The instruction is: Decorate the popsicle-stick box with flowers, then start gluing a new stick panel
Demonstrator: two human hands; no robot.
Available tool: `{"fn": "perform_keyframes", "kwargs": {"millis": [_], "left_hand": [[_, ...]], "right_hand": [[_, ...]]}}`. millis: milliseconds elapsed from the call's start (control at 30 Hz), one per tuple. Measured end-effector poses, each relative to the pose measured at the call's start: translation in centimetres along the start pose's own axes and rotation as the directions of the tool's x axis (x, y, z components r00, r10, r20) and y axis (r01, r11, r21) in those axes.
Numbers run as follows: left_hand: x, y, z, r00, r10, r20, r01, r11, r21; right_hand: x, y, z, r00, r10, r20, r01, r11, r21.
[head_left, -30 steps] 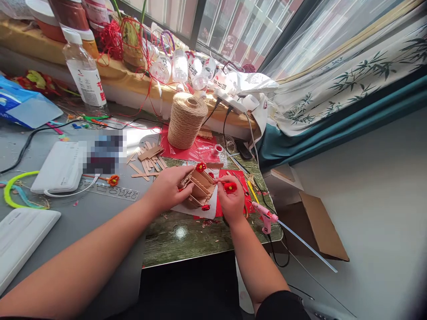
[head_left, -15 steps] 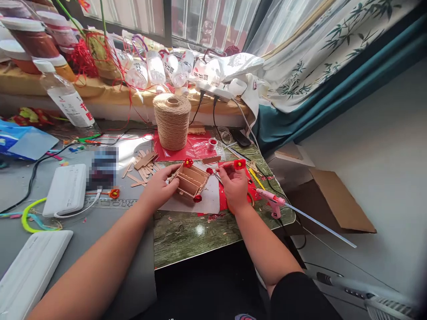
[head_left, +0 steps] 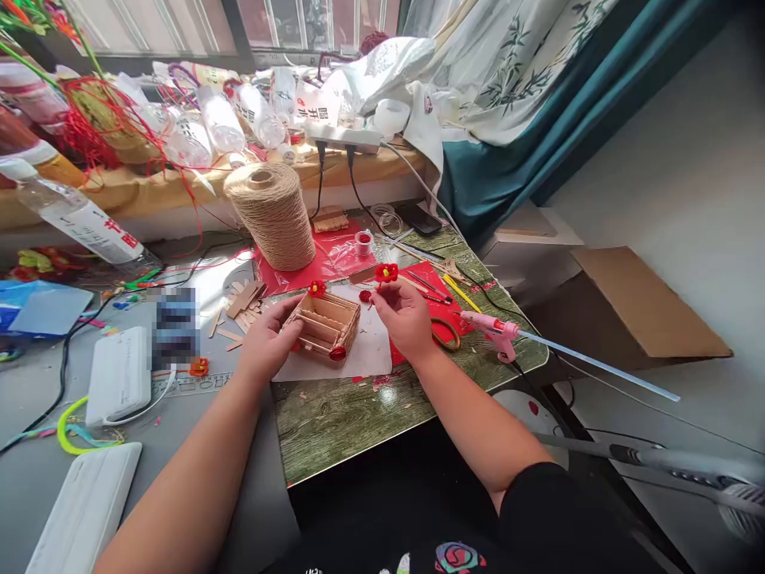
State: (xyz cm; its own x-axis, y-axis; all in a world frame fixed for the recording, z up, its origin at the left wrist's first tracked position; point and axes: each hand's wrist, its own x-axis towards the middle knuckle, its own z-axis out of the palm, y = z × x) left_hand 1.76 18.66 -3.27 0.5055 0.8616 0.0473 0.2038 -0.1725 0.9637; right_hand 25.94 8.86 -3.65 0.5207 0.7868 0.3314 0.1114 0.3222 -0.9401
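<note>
Wooden box point(head_left: 332, 312) — left fingers point(head_left: 285, 336) clasp it, right fingers point(head_left: 383, 308) pinch a red flower point(head_left: 386, 273).

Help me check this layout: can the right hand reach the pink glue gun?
Probably yes: no tall obstacle separates the right hand from the glue gun, but that hand holds a red flower.

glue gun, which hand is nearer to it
Right. The right hand is left of the glue gun, holding a red flower; the left hand is farther left, holding the box.
</note>
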Motion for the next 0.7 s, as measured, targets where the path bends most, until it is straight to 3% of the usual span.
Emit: {"fn": "perform_keyframes", "kwargs": {"millis": [300,533,700], "left_hand": [[-0.2,1.1,0.2,0.996,-0.045,-0.072,0.048,0.998,0.048],[-0.5,1.0,0.0,0.969,-0.078,-0.236,0.097,0.993,0.072],[-0.5,1.0,-0.3,0.969,-0.064,-0.238,0.079,0.995,0.057]], "right_hand": [[-0.9,2.1,0.3,0.982,0.155,0.111,-0.163,0.984,0.068],[-1.1,1.2,0.7,0.976,0.112,0.186,-0.117,0.993,0.018],[-1.7,0.9,0.9,0.974,0.121,0.194,-0.126,0.992,0.012]]}}
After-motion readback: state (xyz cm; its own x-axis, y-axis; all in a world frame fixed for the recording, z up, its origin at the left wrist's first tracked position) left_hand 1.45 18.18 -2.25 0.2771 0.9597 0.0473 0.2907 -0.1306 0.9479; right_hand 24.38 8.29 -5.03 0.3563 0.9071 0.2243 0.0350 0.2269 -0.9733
